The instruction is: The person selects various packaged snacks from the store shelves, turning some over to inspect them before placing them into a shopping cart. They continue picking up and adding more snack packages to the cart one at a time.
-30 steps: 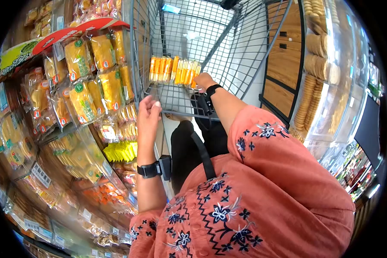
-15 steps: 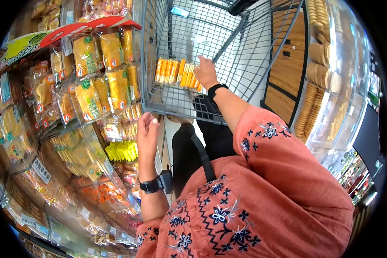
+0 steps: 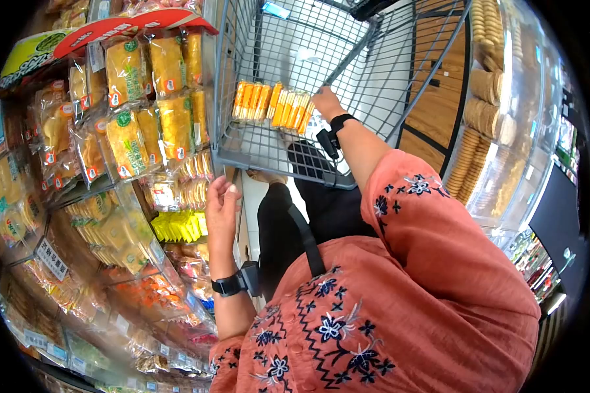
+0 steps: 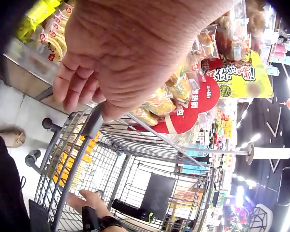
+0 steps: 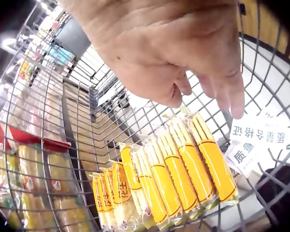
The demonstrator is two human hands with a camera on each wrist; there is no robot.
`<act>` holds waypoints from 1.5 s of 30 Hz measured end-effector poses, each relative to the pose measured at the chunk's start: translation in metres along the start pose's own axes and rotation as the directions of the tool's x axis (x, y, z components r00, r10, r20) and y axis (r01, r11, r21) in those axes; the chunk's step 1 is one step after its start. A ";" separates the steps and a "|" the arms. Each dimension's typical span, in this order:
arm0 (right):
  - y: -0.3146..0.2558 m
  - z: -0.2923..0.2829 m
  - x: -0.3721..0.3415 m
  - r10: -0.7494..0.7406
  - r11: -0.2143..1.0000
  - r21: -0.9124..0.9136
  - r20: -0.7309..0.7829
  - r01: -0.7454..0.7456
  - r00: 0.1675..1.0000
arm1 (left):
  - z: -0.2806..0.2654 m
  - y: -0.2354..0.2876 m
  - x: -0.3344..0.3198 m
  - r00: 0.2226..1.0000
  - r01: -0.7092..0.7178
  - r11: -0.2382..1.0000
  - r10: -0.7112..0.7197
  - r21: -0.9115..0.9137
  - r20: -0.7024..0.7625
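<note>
**Right hand [image 3: 328,101] loose inside the cart [image 3: 233,159], over the orange-banded packs [image 5: 183,169]**

- Packs: long, slim, clear-wrapped, lined up side by side in the near end of the cart basket, starting close to its left wall. Row leans a bit.
- Right hand: reaching into the cart, fingers part-bent and spread, pointing down beside the row's right end. Nothing visible in the grasp. Can't tell if a fingertip touches a pack.
- White printed labels [image 5: 253,135]: right of the packs, near the fingertips. Can't tell contact.
- Left hand [image 3: 223,200]: outside the cart, just beside its near-left corner. Fingers relaxed, slightly bent, holding nothing. Can't tell if it touches the rim.
- Bagged bread [image 3: 128,69]: on the shelves left of the cart.
- Wooden cabinet [image 3: 442,92]: right of the cart.
</note>
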State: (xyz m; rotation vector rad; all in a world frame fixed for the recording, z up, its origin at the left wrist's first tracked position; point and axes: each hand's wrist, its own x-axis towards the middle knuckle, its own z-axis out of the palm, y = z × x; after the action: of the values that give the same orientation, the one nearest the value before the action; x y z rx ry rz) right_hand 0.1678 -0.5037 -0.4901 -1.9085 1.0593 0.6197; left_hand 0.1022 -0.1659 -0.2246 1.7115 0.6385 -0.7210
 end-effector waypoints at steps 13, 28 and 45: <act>0.049 -0.002 0.057 -0.179 0.984 0.034 0.169 0.176 0.969 | -0.025 -0.015 -0.008 0.981 -0.177 0.979 0.184 0.104 -0.062; -0.155 -0.085 -0.133 -0.241 0.953 0.269 0.397 0.139 0.886 | -0.295 0.145 -0.250 0.476 -0.524 0.726 0.683 0.446 -0.553; -0.308 0.018 -0.454 -0.598 0.733 0.313 0.719 0.604 0.353 | -0.622 0.253 -0.313 0.384 -0.095 0.562 0.782 0.822 -0.490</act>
State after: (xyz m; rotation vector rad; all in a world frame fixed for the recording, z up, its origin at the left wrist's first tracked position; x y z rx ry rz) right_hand 0.1951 -0.2022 -0.0320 -1.5522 -0.2656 0.8800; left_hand 0.1666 0.3615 0.2923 2.8385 0.4102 0.5207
